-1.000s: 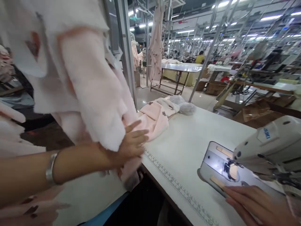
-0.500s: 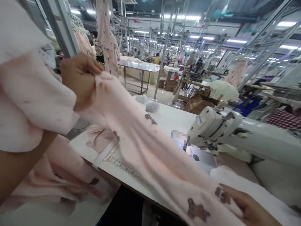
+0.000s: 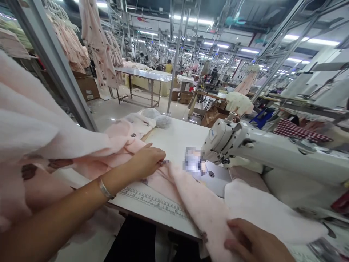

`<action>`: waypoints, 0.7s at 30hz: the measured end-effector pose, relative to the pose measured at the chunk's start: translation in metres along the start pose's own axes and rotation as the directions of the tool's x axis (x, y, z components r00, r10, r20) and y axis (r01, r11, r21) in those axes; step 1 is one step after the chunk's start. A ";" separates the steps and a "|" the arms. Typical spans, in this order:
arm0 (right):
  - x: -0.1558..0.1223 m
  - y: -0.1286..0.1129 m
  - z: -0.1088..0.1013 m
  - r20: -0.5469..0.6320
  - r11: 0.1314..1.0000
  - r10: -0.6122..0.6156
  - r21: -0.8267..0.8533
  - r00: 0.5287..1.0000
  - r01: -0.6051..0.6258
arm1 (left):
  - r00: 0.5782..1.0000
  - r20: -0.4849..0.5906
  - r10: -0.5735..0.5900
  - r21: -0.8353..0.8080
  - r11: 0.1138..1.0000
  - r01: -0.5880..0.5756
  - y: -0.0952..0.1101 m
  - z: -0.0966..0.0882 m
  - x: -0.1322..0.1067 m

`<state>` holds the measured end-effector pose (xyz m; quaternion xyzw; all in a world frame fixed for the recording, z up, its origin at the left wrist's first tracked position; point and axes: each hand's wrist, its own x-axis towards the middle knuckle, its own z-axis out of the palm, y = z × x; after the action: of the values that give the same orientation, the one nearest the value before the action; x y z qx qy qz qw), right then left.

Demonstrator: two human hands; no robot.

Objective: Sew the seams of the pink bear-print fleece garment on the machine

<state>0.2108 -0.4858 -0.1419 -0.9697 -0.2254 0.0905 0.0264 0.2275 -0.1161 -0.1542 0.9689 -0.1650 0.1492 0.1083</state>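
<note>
A pale pink fleece garment piece [image 3: 201, 196] with brown prints stretches across the sewing table from left to lower right. My left hand [image 3: 148, 160], with a metal bangle on its wrist, pinches the cloth left of the sewing machine's needle area. At the lower right, my right hand [image 3: 253, 240] grips the edge of the same strip between thumb and fingers. The sewing machine [image 3: 251, 142] stands just beyond the cloth, its lamp lit and its needle area blurred out. More of the pink fleece hangs in folds over my left arm's side.
A printed ruler scale [image 3: 155, 202] runs along the table's front edge. A white cloth piece [image 3: 261, 207] lies right of the strip. A clear plastic bag [image 3: 160, 120] rests at the table's back, and a metal post [image 3: 54, 65] slants upward on the left.
My left hand has come down from high on the left to the tabletop, bringing the pink fleece down with it. My right hand stays at the lower right, on the strip.
</note>
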 end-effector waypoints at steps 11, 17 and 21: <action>-0.014 0.014 0.012 -0.441 0.897 -0.407 -0.028 0.800 0.441 | 0.965 0.256 -0.064 -0.140 0.985 0.103 0.044 -0.027 -0.085; -0.021 0.006 0.021 -0.421 0.928 -0.291 0.094 0.859 0.361 | 0.999 0.021 0.046 -0.174 0.984 -0.042 0.040 0.010 -0.065; -0.042 0.001 0.000 -0.475 0.950 -0.263 0.023 0.840 0.310 | 0.951 -0.296 0.089 -0.220 0.962 -0.159 0.052 0.000 -0.076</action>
<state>0.1746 -0.5052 -0.1352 -0.9156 -0.3501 -0.1388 0.1409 0.1412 -0.1419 -0.1700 0.9047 -0.2257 0.2718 0.2381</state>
